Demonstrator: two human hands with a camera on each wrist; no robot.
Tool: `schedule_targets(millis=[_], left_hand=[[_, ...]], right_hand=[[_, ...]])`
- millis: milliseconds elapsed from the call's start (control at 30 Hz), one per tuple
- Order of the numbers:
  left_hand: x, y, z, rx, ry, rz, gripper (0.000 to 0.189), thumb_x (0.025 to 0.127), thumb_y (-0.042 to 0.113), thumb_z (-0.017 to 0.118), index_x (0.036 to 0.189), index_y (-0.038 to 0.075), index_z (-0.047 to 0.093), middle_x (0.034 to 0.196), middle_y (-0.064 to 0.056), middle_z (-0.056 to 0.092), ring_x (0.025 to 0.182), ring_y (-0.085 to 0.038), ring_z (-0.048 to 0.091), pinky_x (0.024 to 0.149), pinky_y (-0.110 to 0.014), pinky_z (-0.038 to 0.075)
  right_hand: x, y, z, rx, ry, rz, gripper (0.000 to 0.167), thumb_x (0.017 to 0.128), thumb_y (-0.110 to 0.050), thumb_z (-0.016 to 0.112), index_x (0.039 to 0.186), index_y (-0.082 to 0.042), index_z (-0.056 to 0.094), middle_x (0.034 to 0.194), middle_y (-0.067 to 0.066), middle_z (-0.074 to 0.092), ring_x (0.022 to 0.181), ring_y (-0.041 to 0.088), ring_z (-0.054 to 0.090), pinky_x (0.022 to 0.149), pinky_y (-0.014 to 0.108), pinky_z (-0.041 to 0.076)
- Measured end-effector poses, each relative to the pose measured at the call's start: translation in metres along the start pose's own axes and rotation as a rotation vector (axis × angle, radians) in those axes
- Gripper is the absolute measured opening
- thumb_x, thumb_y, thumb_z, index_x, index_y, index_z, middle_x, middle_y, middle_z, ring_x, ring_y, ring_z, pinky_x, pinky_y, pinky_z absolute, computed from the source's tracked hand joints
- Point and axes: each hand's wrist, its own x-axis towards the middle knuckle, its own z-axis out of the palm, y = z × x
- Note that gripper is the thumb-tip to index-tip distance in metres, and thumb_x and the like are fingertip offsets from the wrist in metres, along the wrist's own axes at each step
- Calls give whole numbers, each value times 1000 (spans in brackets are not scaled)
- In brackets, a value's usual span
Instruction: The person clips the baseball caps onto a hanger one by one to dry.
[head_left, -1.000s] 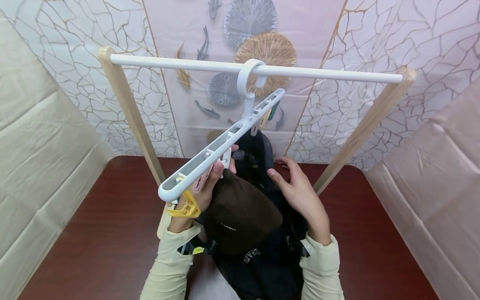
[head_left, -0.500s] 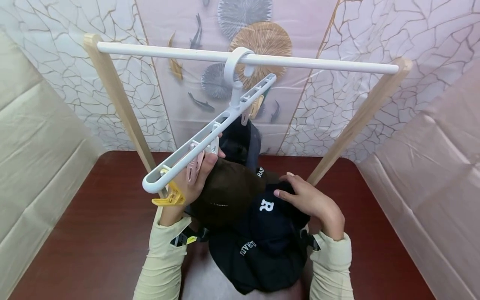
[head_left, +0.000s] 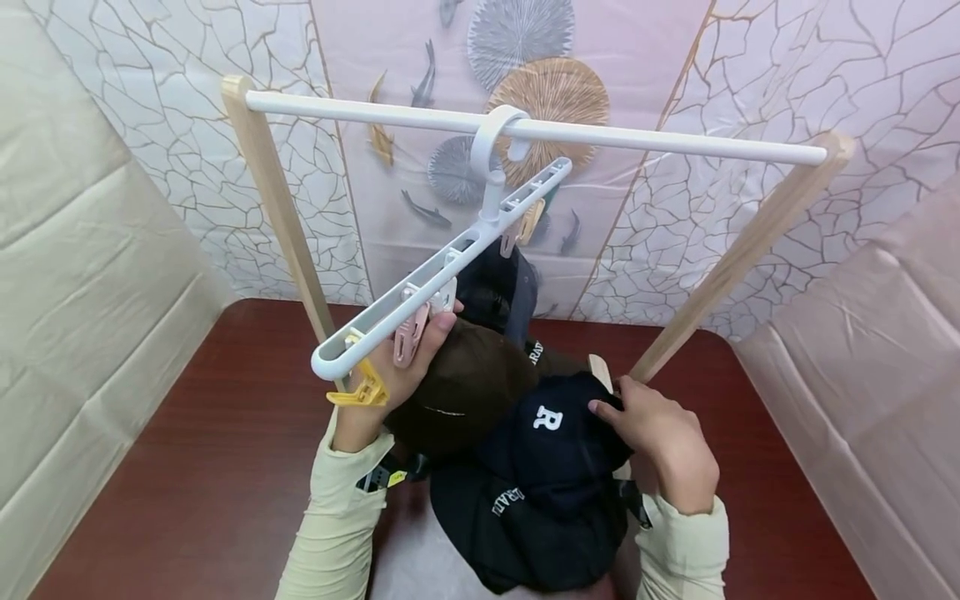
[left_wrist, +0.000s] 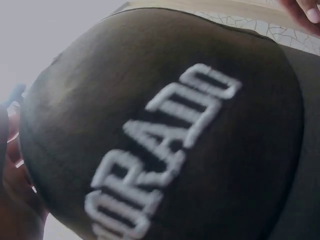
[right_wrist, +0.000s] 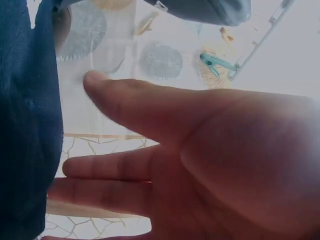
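Observation:
A white hanger (head_left: pixel 420 292) with clothes clips hangs from a white rod (head_left: pixel 375 112). My left hand (head_left: pixel 397 375) pinches its white clip (head_left: pixel 444 293) from below, right above a brown cap (head_left: pixel 468 379). Big white letters fill a dark cap front (left_wrist: pixel 250 150) in the left wrist view, with left fingers (left_wrist: pixel 20 185) at its edge. My right hand (head_left: pixel 663 433) has straight, spread fingers at the right edge of a navy cap (head_left: pixel 570 442) marked with a white R. The right wrist view shows the thumb apart from that cap.
A black lettered cap (head_left: pixel 517 533) lies nearest me, and a dark grey cap (head_left: pixel 498 283) is behind the brown one. Wooden rack legs (head_left: pixel 277 208) stand on both sides of the dark red table (head_left: pixel 210 467). Pink (head_left: pixel 410 333) and yellow clips (head_left: pixel 363 387) hang beside my left hand.
My right hand has moved right and toward me, beside the navy cap, whose white R has come into view. The brown cap has shifted left. My left hand stays at the white clip.

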Motion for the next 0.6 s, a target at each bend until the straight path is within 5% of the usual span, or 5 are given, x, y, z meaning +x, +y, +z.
schedule_targets(millis=[100, 267, 400, 500, 600], left_hand=[[-1, 1, -1, 60, -30, -26, 79, 102, 71, 47, 111, -1, 77, 110, -13, 77, 102, -22, 72, 95, -26, 55], [1, 1, 7, 133, 102, 182, 61, 105, 57, 56, 104, -2, 75, 97, -12, 76, 87, -24, 74, 80, -36, 61], [5, -5, 16, 109, 200, 320, 50, 104, 45, 65, 108, -4, 72, 95, -14, 74, 83, -28, 72, 77, -40, 61], [5, -11, 20, 130, 197, 364, 48, 105, 40, 65, 114, -7, 70, 98, -16, 74, 87, -30, 72, 79, -44, 60], [5, -11, 19, 115, 174, 373, 44, 105, 36, 65, 117, -6, 69, 99, -14, 74, 90, -29, 72, 81, -44, 60]], right_hand=[[-3, 0, -1, -10, 8, 38, 66, 103, -52, 62, 138, 5, 57, 121, 27, 67, 104, 47, 66, 86, 66, 51], [-3, 9, 4, 16, -14, 73, 52, 101, -54, 65, 95, -2, 67, 75, 9, 55, 73, 30, 60, 70, 50, 50], [9, 17, 11, 76, -86, 52, 57, 103, -52, 63, 98, 5, 69, 75, 9, 55, 73, 26, 58, 71, 44, 50], [18, 20, 13, 115, -112, 13, 57, 104, -44, 64, 114, 12, 67, 81, 11, 61, 74, 25, 61, 74, 42, 52], [19, 18, 13, 124, -94, -24, 46, 104, -37, 67, 106, 9, 68, 76, 9, 58, 70, 22, 58, 71, 38, 50]])
